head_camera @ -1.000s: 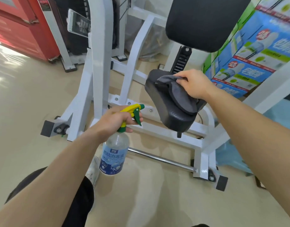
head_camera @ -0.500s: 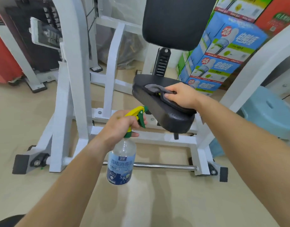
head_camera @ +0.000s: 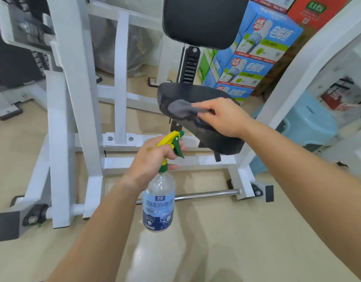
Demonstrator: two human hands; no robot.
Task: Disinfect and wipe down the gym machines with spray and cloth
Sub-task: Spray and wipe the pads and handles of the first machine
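A white-framed gym machine [head_camera: 73, 82] stands ahead with a black seat pad [head_camera: 196, 91] and a black back pad [head_camera: 204, 21] above it. My right hand [head_camera: 222, 117] presses a grey cloth [head_camera: 181, 107] onto the seat's top, fingers curled over the cloth. My left hand [head_camera: 153, 157] grips the neck of a clear spray bottle [head_camera: 158, 202] with a yellow and green trigger head; the bottle hangs upright below and in front of the seat.
Blue and green printed cartons [head_camera: 255, 58] are stacked behind the seat at the right. A light-blue plastic stool [head_camera: 310, 121] sits behind a slanted white frame beam [head_camera: 310, 64]. A chrome bar [head_camera: 206, 195] runs low between the machine's feet. A weight stack [head_camera: 18, 43] stands at far left.
My view has shifted closer and further over the seat. My right hand has slid the cloth along the seat top toward its front left. The left hand keeps holding the bottle.
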